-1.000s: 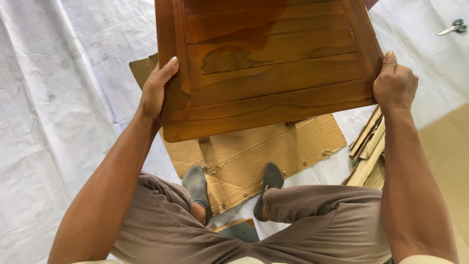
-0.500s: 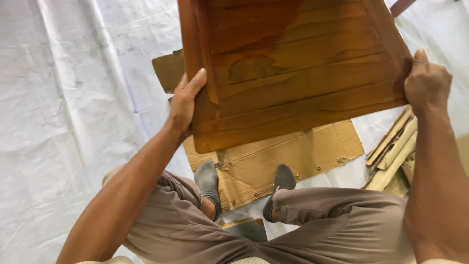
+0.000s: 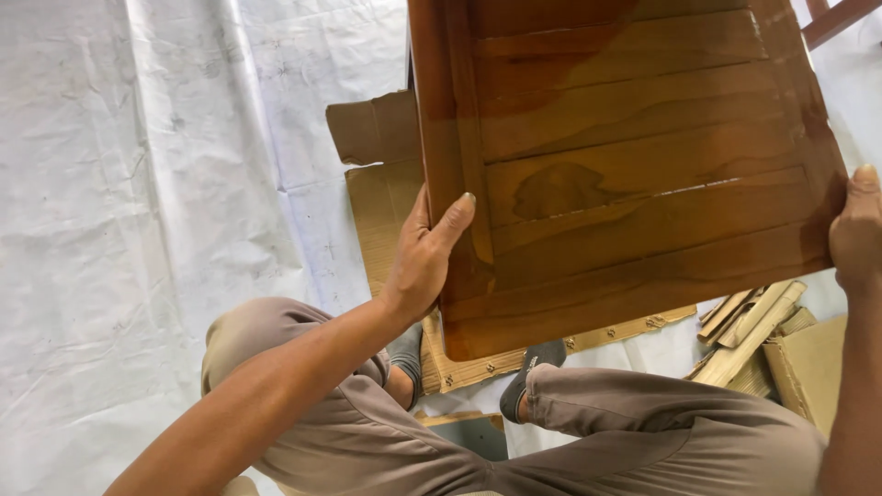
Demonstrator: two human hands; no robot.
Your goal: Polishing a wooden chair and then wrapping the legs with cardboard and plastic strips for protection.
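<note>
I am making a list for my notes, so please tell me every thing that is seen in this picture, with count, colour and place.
glossy slatted wooden panel: one, reddish brown, held up at centre and right
flat corrugated cardboard sheet: one, tan, on the floor under the panel
white plastic floor sheet: one, white, creased, covering the floor at left
folded cardboard scraps: one pile, tan, at lower right
grey socks: two, on the feet by the cardboard's near edge
taupe trousers: one pair, bottom of view
left hand: one, gripping the panel's left edge
right hand: one, gripping the panel's right edge
</note>
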